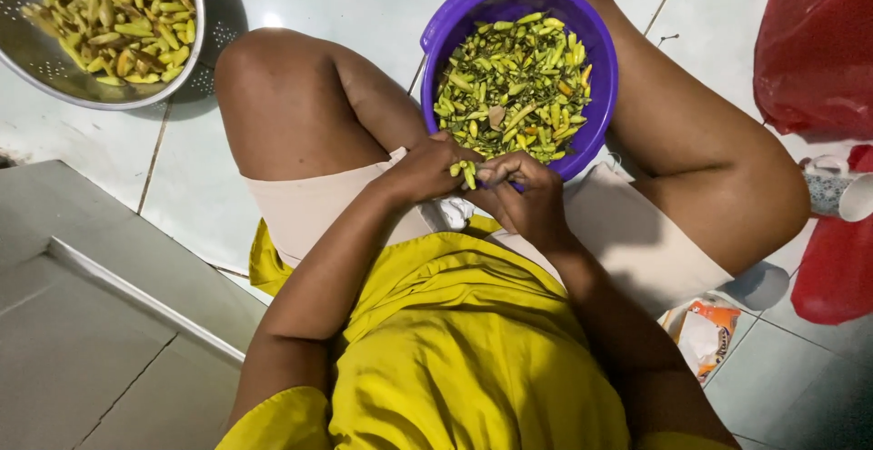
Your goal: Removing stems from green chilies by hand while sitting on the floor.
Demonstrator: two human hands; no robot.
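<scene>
A purple plastic bowl [595, 105] heaped with small green and yellow chillies [511, 86] rests between my legs on the tiled floor. My left hand [426, 170] grips a small bunch of chillies [466, 173] at the bowl's near rim. My right hand [526, 197] meets it from the right, fingers pinched on the end of the same chillies. Both hands touch each other just below the bowl.
A metal colander [36, 55] with yellowish-green chillies sits at the top left. Red plastic bags [814, 45] lie at the right beside a patterned cup [835, 194]. An orange packet [705, 332] lies by my right thigh. A grey step [100, 323] fills the lower left.
</scene>
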